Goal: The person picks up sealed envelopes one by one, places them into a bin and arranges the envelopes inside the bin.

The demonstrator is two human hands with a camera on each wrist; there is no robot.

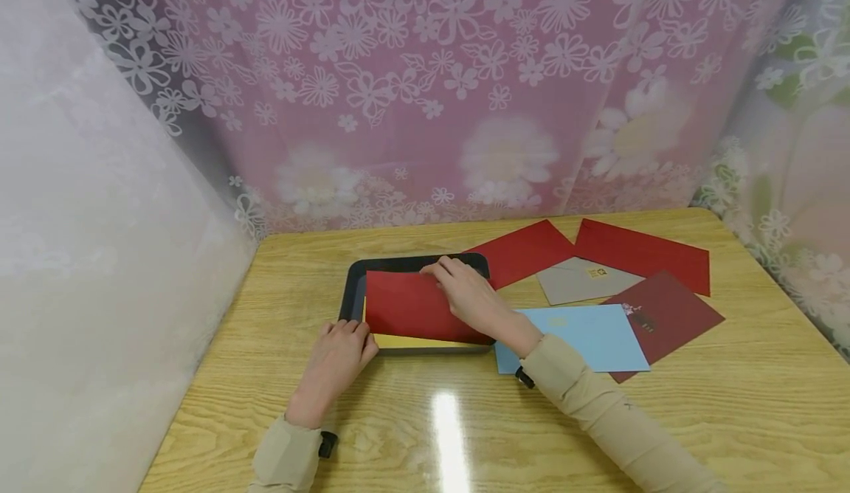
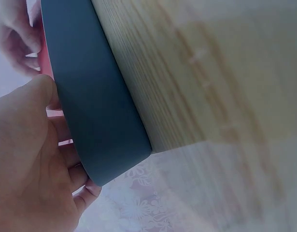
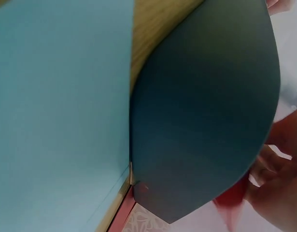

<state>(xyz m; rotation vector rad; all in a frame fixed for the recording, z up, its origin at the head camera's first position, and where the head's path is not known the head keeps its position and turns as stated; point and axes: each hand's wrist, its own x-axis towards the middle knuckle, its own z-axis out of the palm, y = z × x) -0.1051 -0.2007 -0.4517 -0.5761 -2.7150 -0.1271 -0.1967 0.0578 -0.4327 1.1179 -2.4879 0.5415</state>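
A dark tray (image 1: 347,294) stands on the wooden table. In it lies a yellow envelope (image 1: 398,341), mostly covered by a red envelope (image 1: 405,305). At the front left corner of the tray, my left hand (image 1: 339,353) grips the rim, thumb and fingers bent over it; the left wrist view shows this hand (image 2: 32,145) against the tray's outer wall (image 2: 90,96). My right hand (image 1: 468,297) reaches over the tray and holds the red envelope by its far edge. In the right wrist view, red paper (image 3: 233,198) shows by that hand's fingers.
Right of the tray, a light blue envelope (image 1: 591,338) overlaps a maroon one (image 1: 671,308). Behind them lie a grey-beige envelope (image 1: 567,283) and two red envelopes (image 1: 531,249), (image 1: 644,249). A flowered curtain (image 1: 425,109) hangs behind the table.
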